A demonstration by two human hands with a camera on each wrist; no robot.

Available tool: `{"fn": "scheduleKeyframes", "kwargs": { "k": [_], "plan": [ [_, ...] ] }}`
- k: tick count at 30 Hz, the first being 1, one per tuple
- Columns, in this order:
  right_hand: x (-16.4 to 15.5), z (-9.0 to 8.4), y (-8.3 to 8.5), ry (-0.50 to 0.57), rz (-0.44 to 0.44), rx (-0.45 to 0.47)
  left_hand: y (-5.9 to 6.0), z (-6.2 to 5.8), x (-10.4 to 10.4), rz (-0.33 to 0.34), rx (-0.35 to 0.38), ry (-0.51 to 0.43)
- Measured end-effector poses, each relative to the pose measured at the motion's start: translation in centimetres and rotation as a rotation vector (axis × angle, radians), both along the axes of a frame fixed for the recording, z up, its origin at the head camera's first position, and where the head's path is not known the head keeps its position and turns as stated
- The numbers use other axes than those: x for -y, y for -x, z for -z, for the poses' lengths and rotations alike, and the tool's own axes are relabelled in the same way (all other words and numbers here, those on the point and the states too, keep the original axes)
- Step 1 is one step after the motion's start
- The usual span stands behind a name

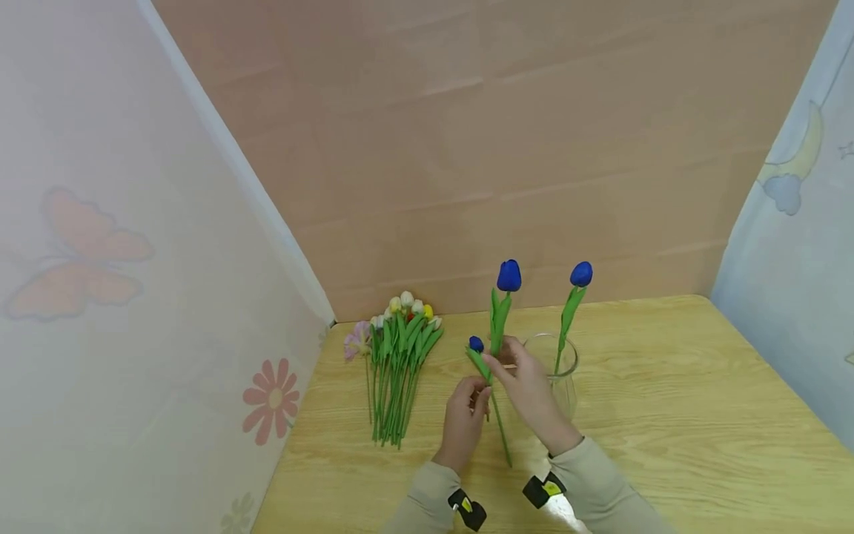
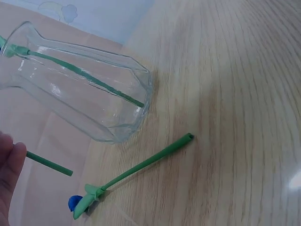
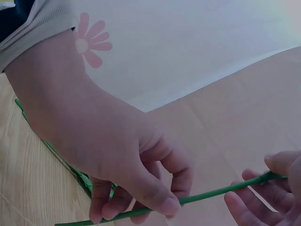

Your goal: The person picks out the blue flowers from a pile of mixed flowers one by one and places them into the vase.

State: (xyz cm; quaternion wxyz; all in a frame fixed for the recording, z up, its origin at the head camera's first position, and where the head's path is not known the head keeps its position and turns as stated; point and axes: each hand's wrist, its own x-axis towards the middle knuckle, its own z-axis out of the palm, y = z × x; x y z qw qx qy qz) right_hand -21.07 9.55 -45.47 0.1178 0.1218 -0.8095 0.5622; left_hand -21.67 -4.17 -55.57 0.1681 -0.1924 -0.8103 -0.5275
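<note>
Tall blue tulip [image 1: 508,276] held upright over the worktop [image 1: 667,415], just left of the glass vase [image 1: 559,371]. Right hand [image 1: 530,386] pinches its stem below the leaves; left hand [image 1: 463,415] grips the same stem lower down, fingers curled round it. Small blue tulip [image 1: 476,344] lies on the worktop beside the hands. Second tall tulip [image 1: 581,274] stands in the vase. Mixed bunch [image 1: 400,356] lies well to the left.

Left hand [image 1: 465,415] and right hand [image 1: 527,382], both pinching.
</note>
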Motion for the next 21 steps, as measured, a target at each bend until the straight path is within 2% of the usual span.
{"fn": "scheduleKeyframes", "kwargs": {
  "k": [5, 10, 15, 18, 21],
  "plan": [
    [-0.7, -0.3, -0.1, 0.003, 0.002, -0.097, 0.1, 0.1, 0.5, -0.024, 0.000, 0.061],
    [-2.4, -2.4, -1.0, 0.064, -0.009, -0.197, 0.5, 0.7, 1.5, -0.087, 0.065, 0.077],
    [-4.6, -5.0, -1.7, 0.172, 0.008, -0.407, 0.8, 1.9, 2.4, -0.124, 0.166, 0.095],
    [-6.2, -6.5, -1.9, 0.246, 0.025, -0.544, 0.7, 2.5, 2.7, -0.127, 0.194, 0.111],
    [-7.7, -7.7, -2.0, 0.350, 0.020, -0.627, 0.6, 2.8, 2.7, -0.143, 0.233, 0.131]
  ]
}}
